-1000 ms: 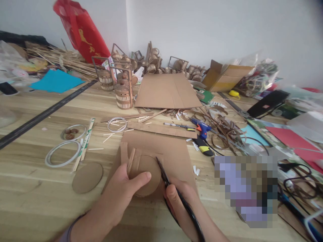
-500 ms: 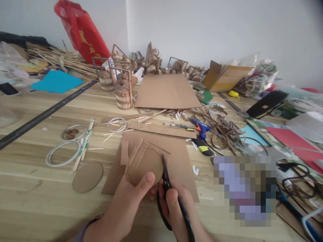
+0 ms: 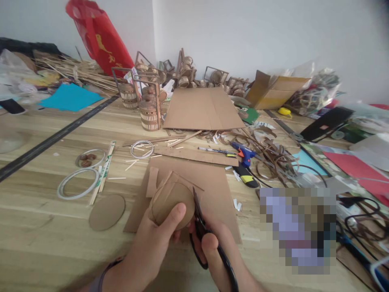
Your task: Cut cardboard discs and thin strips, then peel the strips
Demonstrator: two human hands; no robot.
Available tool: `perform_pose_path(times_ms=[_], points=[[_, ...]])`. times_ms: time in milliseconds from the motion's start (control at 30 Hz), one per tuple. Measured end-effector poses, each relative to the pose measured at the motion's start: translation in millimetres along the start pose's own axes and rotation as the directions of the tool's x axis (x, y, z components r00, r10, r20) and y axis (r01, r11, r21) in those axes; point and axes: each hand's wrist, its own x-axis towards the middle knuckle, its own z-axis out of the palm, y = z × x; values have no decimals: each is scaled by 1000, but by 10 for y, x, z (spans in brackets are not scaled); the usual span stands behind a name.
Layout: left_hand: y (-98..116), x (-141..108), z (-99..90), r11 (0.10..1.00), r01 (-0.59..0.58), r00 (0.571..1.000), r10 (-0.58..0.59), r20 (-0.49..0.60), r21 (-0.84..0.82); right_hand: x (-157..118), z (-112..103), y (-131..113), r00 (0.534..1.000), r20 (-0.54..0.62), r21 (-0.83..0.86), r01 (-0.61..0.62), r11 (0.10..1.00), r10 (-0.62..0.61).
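Note:
My left hand [image 3: 161,235] is closed on a partly cut piece of cardboard [image 3: 176,202], its thumb pressed on top of the round part. A cut strip still sticks out at the piece's upper edge. My right hand [image 3: 214,247] holds black scissors [image 3: 199,221] by the handles, their blades pointing up along the right edge of the round part. Below both hands lies a larger cardboard sheet [image 3: 215,194]. A finished-looking cardboard disc [image 3: 107,212] rests on the wooden table [image 3: 39,247] to the left.
Tape rings [image 3: 78,183], wooden sticks [image 3: 103,172] and a cutter [image 3: 247,176] lie around the sheet. A blue glue gun [image 3: 244,154] with its cable is at the right. Small slatted baskets [image 3: 148,115] and a big cardboard sheet [image 3: 203,107] stand farther back.
The cardboard piece has turned and shifted slightly left and down in my left hand. The scissor blades now sit at its right edge, a little lower. The view has shifted slightly.

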Motion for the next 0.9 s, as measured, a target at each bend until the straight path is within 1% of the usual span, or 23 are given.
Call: perform_pose_path(times_ms=[133, 267, 467, 667, 767, 900], points=[[-23, -12, -1, 1000, 20, 1000, -20, -1, 11, 15, -2, 4, 1000, -13, -19, 10, 1000, -10], [-8, -27, 8, 999, 24, 999, -24, 26, 26, 19, -5, 8, 1000, -15, -28, 13, 1000, -13], [5, -23, 17, 999, 42, 999, -41, -23, 34, 16, -14, -13, 999, -17, -34, 32, 999, -33], [-7, -20, 14, 1000, 22, 1000, -22, 6, 1, 20, -10, -23, 1000, -20, -28, 4, 1000, -5], [18, -27, 15, 1000, 1, 1000, -2, 17, 17, 15, -4, -11, 1000, -24, -29, -7, 1000, 6], [48, -31, 23, 999, 7, 1000, -6, -17, 39, 2, 4, 1, 999, -28, -29, -20, 999, 20]])
